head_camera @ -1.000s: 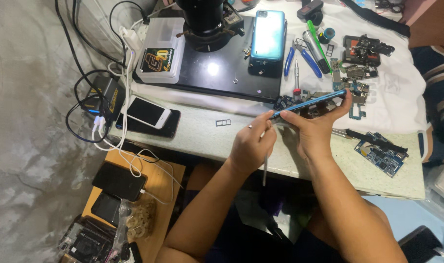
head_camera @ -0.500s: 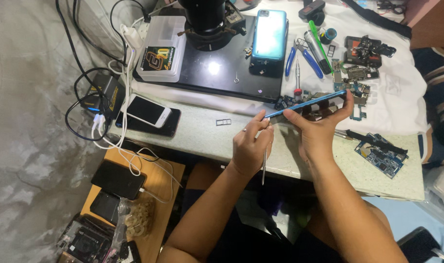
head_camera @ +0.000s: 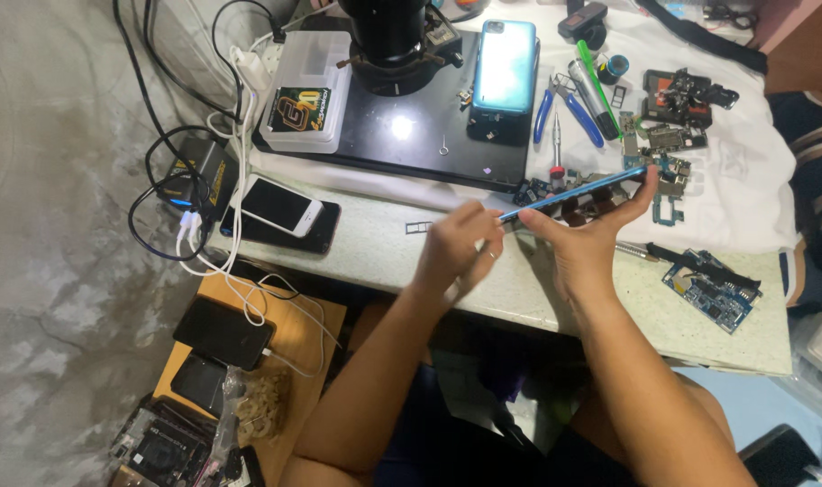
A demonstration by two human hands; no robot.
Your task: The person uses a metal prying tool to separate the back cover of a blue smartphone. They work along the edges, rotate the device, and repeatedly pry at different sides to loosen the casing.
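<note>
**Edge work on a blue phone**

Above the surface [head_camera: 555, 298], the right hand [head_camera: 591, 239] fingers grip a blue phone [head_camera: 573, 191] edge-on while the left hand [head_camera: 456, 248], fingers closed, meets its end. A steady, level hold would serve best.

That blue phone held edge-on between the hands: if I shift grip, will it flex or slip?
The blue phone looks thin and rigid, so it probably won't flex. Its edges seem smooth, and the right hand grips it only with fingertips, so it may slip. It is likely fragile if dropped.

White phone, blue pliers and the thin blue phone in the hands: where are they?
white phone [head_camera: 280, 205], head view, screen.
blue pliers [head_camera: 564, 106], head view, handle.
thin blue phone [head_camera: 573, 192], head view, edge.
</note>
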